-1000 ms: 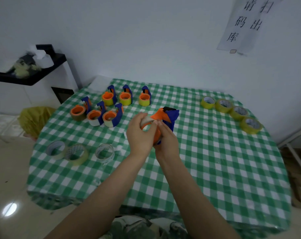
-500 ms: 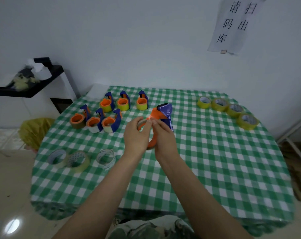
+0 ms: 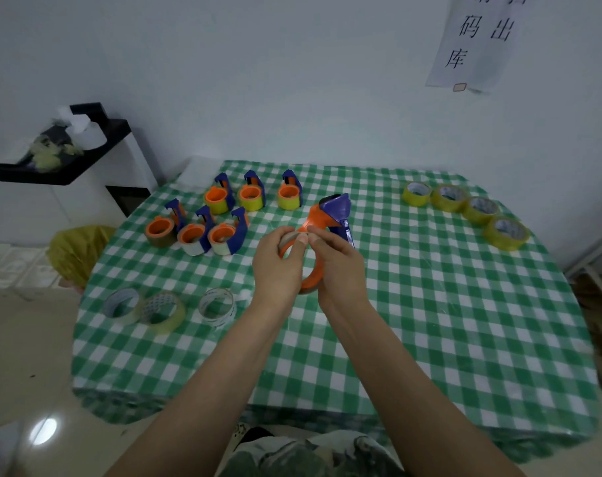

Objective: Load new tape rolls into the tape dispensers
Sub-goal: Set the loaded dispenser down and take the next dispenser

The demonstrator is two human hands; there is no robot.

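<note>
- Six loaded orange-and-blue dispensers point(image 3: 220, 232) stand at the far left of the green checked tablecloth point(image 3: 430, 321).
- Four yellow tape rolls point(image 3: 451, 197) far right and three clear tape rolls point(image 3: 217, 306) near left lie unloaded; we judge the job roughly half done.
- Our left hand point(image 3: 279, 266) curls round a pale tape roll point(image 3: 287, 239) on a seventh orange-and-blue plastic dispenser point(image 3: 334, 210), held above mid-table.
- Our right hand point(image 3: 341, 266) grips that dispenser, fingertips point(image 3: 311, 232) pinching the roll's top; the tape end we cannot see.
</note>
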